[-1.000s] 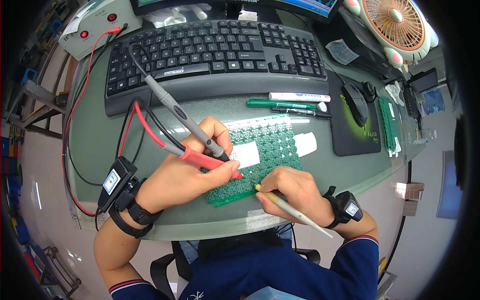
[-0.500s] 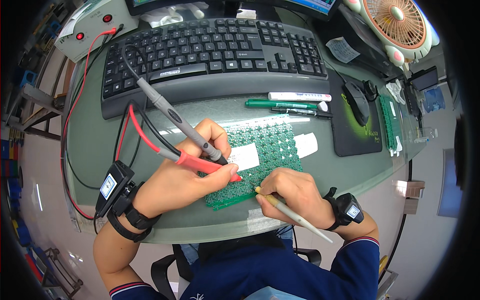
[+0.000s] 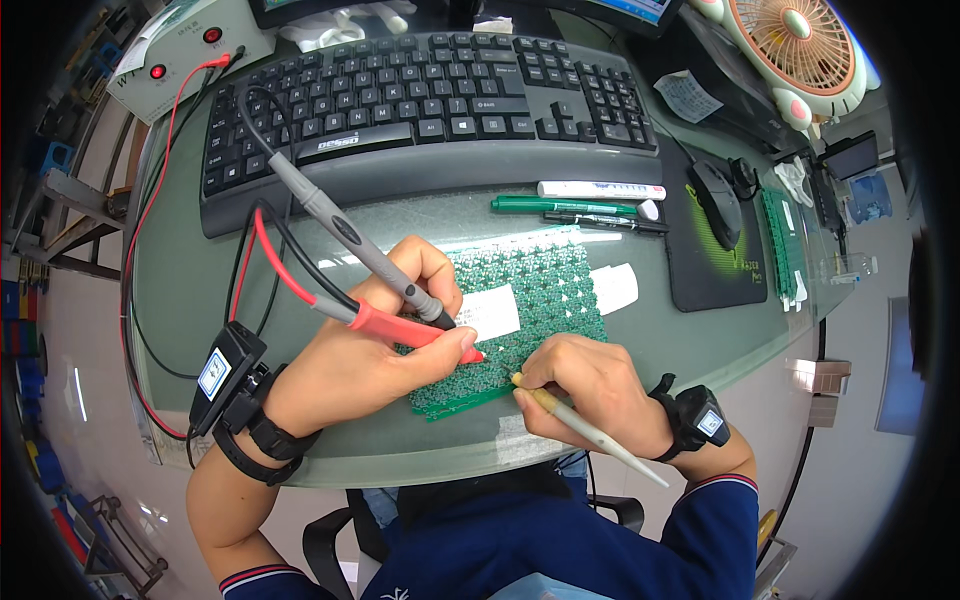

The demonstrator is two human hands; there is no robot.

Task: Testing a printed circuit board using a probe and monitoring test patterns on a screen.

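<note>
My left hand (image 3: 362, 350) is closed around two test probes, a grey one (image 3: 340, 228) with a black tip collar and a red one (image 3: 400, 325). Their tips point down at a green circuit board panel (image 3: 545, 265) covered in rows of small repeated parts. Pinched in my right hand (image 3: 590, 385) is a pale pen-shaped tool (image 3: 600, 440) with a yellowish front end. That end is over the panel's near right part, close to the red probe; its very point is too small to make out. A white paper label (image 3: 490, 312) lies on the panel, partly behind my left fingers.
Beyond the panel stands a black keyboard (image 3: 440, 170), with several markers (image 3: 565, 207) in front of it. To the right are a mouse (image 3: 715, 205) on a dark pad and more green boards (image 3: 777, 240). Red and black leads run left to a beige box (image 3: 185, 60).
The pale tool has shifted very slightly in my right hand, its rear end a little lower and farther right. My left hand and the probes hold their place.
</note>
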